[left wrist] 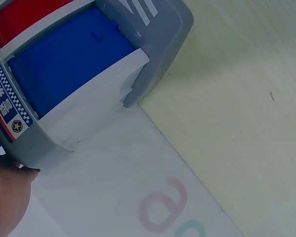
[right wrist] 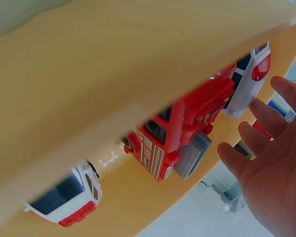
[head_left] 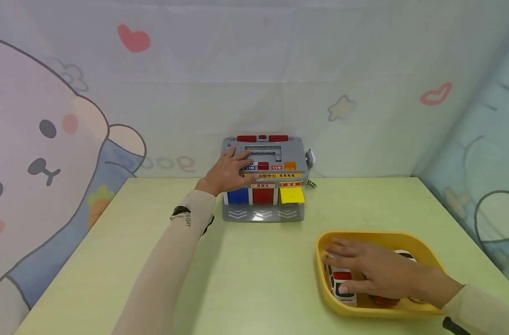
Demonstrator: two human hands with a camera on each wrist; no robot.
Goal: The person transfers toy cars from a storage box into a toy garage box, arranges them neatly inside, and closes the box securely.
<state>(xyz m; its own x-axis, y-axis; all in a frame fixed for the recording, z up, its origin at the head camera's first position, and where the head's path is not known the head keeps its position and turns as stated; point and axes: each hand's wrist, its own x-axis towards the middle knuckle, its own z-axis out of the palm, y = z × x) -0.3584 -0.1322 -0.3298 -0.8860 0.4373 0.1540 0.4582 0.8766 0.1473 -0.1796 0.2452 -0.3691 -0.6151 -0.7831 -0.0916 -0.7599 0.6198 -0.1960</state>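
Observation:
A grey toy rescue station (head_left: 294,151) stands at the table's back edge, with a blue door (head_left: 238,196), a red door (head_left: 263,196) and a raised yellow door (head_left: 292,195). On its top left side rests my left hand (head_left: 226,173), fingers spread. My right hand (head_left: 377,267), fingers extended, hovers over a yellow basket (head_left: 321,279) and holds nothing. Beneath its thumb lies a white toy ambulance (head_left: 345,299) with a red top light. The right wrist view shows a red toy fire truck (right wrist: 160,138) between two white toy cars, one white car (right wrist: 244,84) nearest the fingers.
A grey handset (head_left: 310,158) hangs on the station's right side, with a coiled cord (head_left: 311,184) below it. Behind the pale green table (head_left: 271,279) hangs a cloth (head_left: 279,60) printed with hearts and a bear.

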